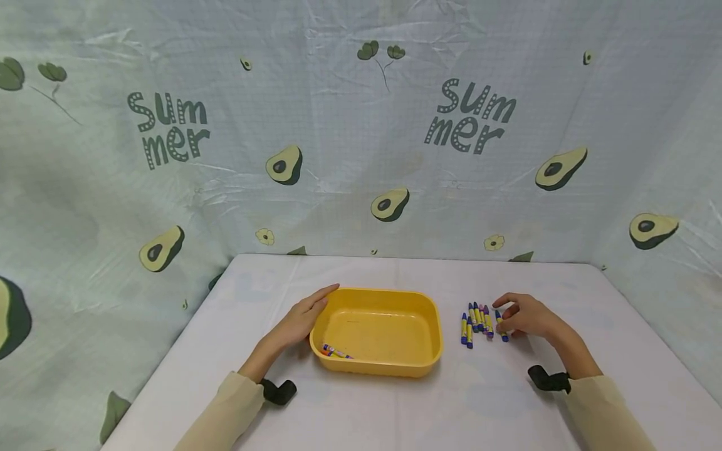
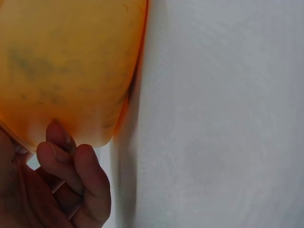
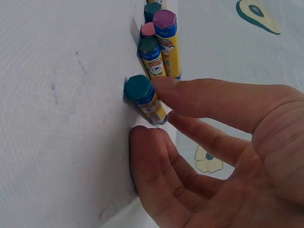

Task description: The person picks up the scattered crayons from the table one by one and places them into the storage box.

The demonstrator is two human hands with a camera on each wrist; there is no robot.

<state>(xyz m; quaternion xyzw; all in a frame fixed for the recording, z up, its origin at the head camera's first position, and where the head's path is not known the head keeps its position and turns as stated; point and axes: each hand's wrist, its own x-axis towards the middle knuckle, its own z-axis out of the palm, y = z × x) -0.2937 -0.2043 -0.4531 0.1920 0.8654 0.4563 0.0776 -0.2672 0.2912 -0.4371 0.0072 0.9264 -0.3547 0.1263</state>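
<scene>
A yellow plastic tray (image 1: 389, 371) stands on the table. My left hand (image 1: 303, 316) grips its left end; in the left wrist view the curled fingertips (image 2: 54, 152) lie against the outside of the tray. Inside its near left corner lie a few crayons (image 1: 338, 352). Right of the tray, several crayons in yellow and blue wrappers (image 1: 476, 317) lie loosely side by side. My right hand (image 1: 527, 316) is at the rightmost one, a teal-ended crayon (image 3: 139, 89). The thumb tip (image 3: 166, 88) is right at its side, while the other fingers are spread loosely on the far side.
A white cloth covers the table (image 1: 395, 413). Behind it hangs a pale curtain (image 1: 338, 125) printed with avocados and lettering. Black bands with small mounts (image 1: 279, 393) sit on both wrists, below beige sleeves (image 1: 225, 407).
</scene>
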